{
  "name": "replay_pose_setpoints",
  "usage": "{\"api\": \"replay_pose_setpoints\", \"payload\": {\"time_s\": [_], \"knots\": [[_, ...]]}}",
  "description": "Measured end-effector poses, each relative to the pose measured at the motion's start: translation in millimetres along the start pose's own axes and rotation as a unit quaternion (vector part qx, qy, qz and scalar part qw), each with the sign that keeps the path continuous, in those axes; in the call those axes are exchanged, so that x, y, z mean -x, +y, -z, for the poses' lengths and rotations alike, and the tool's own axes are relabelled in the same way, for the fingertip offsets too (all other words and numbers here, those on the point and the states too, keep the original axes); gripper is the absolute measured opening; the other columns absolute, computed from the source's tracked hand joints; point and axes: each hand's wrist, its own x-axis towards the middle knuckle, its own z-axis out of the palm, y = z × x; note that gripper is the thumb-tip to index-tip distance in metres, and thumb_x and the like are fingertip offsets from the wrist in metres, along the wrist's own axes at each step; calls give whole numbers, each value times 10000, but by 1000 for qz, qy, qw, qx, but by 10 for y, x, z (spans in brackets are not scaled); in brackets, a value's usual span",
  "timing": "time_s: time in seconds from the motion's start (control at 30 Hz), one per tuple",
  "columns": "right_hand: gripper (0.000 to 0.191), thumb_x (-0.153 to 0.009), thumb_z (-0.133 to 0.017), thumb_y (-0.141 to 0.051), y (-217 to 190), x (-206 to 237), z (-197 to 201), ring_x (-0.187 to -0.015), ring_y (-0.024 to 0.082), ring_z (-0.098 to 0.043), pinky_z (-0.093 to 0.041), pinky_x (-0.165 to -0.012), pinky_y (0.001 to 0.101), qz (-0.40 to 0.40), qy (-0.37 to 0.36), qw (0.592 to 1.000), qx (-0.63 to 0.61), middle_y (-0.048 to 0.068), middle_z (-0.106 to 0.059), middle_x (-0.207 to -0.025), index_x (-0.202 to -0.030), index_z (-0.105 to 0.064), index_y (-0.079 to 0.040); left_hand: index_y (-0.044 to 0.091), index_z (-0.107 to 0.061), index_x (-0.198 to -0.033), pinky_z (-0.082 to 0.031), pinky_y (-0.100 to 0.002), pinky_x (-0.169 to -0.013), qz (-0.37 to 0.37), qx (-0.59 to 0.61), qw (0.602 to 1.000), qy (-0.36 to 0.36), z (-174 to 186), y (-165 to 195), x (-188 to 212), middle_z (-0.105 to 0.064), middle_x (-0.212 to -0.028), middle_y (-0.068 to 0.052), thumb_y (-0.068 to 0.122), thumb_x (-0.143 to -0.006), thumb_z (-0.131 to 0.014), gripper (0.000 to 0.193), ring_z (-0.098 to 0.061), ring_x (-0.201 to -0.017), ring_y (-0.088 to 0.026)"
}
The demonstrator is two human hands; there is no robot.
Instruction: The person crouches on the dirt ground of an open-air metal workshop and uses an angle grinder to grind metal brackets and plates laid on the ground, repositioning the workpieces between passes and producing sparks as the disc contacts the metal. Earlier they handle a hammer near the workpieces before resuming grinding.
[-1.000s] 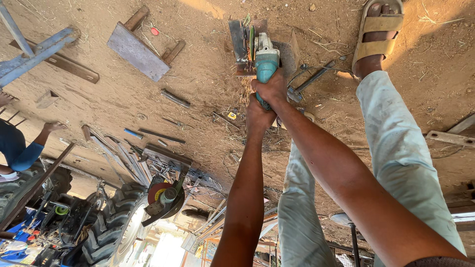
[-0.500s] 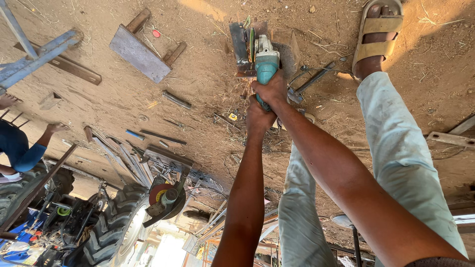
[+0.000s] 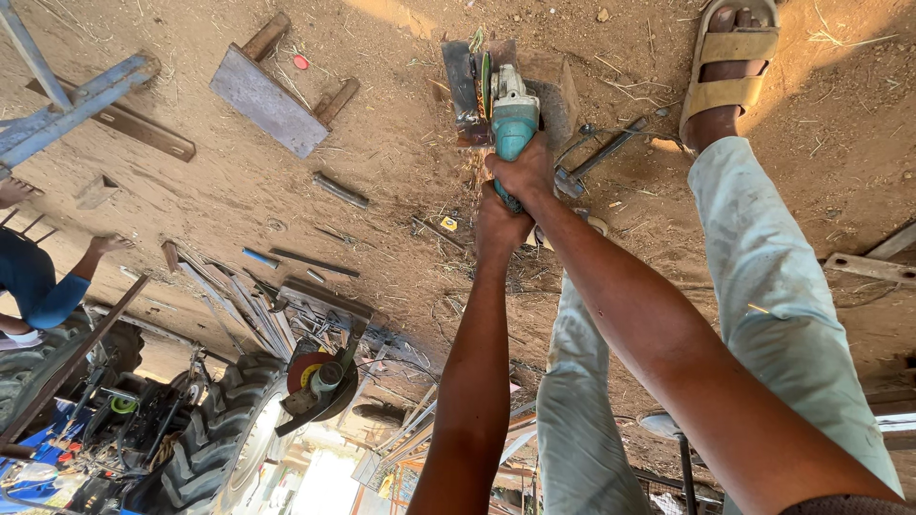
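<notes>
Looking down through the head camera, I am gripping a teal angle grinder [image 3: 512, 114] with both hands. My right hand [image 3: 523, 172] is wrapping closed around the grinder's body just behind its head, and my left hand [image 3: 499, 229] is clamping shut on the rear of the handle, touching the right one. The grinder's disc is pressing edge-on against a rusty metal piece [image 3: 465, 91] that is lying on the sandy ground [image 3: 382, 162], and a few pale sparks are showing just below it. My sandalled foot [image 3: 727, 62] is standing near, to one side of the work, and my pale trouser legs [image 3: 773, 286] are filling the lower part of the view. A long steel tool [image 3: 596, 157] is lying on the ground between the grinder and that foot. Well apart from my hands, a grey steel plate [image 3: 267, 100] with 2 rusty bars under it is resting on the sand. A second grinder with a red disc [image 3: 320, 381] is lying beside a tractor tyre [image 3: 215, 429]. Another person in a blue sleeve [image 3: 43, 291] is crouching at the edge.
</notes>
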Motion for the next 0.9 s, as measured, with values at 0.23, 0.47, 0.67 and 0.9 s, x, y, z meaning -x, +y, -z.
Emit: {"api": "replay_pose_setpoints", "payload": {"time_s": [0.23, 0.47, 0.67, 0.9], "knots": [[752, -696, -833, -292, -26, 14, 9, -904, 325, -736, -623, -779, 444, -40, -23, 999, -9, 209, -690, -1086, -1259, -459, 37, -42, -461, -1266, -651, -423, -689, 17, 0, 1000, -13, -30, -52, -37, -756, -949, -199, 247, -705, -842, 737, -775, -760, -291], [833, -699, -860, -365, 2, 10, -9, -1018, 367, -702, -567, -897, 476, -15, -10, 1000, 19, 241, -673, -1130, -1293, -442, 41, -44, -446, -1254, -645, -428, -719, -9, 5, 1000, 4, -67, -105, -41, -750, -955, -214, 283, -684, -871, 783, -774, -791, -302], [835, -691, -848, -354, 24, 42, -1, -1017, 363, -712, -582, -879, 473, -25, -13, 999, 15, 236, -675, -1147, -1303, -441, 43, -51, -490, -1222, -629, -439, -734, -59, 7, 998, 28, -71, -154, -18, -765, -958, -211, 272, -686, -877, 736, -776, -814, -311], [839, -698, -843, -361, 5, 27, 9, -994, 357, -725, -588, -878, 464, -35, -16, 999, 21, 236, -689, -1130, -1314, -440, 40, -37, -475, -1244, -636, -440, -747, -4, -3, 1000, 5, -61, -107, -28, -750, -974, -205, 262, -670, -861, 753, -777, -829, -320]]}}
